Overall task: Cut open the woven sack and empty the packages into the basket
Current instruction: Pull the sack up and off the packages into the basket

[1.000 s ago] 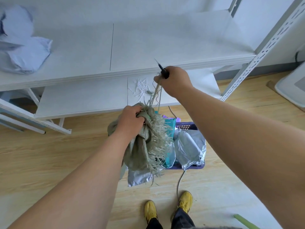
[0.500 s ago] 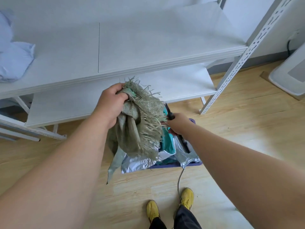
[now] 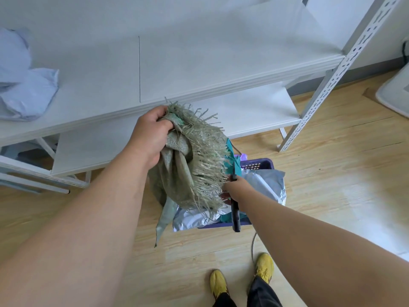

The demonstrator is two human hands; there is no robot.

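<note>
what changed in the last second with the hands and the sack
The right hand, gripping the black cutter, dropped from above the woven sack to its frayed lower edge over the basket. The left hand lifted the sack's bunched top slightly. Both grips and the silver packages stayed.

1. The woven sack in my left hand is a dull grey-green, with a paler straw-coloured frayed fringe and a small spot of brighter green near my fingers.
2. The knife in my right hand is black.
3. The basket is purple with a grid of small holes in its wall.
4. The packages in it are silvery grey, one teal.
5. My shoes are yellow, my trousers black.
6. The shelving is white, its upright patterned with slots.
7. The floor is light wood-grain plank.
8. The bags on the shelf are pale blue-grey.
</note>
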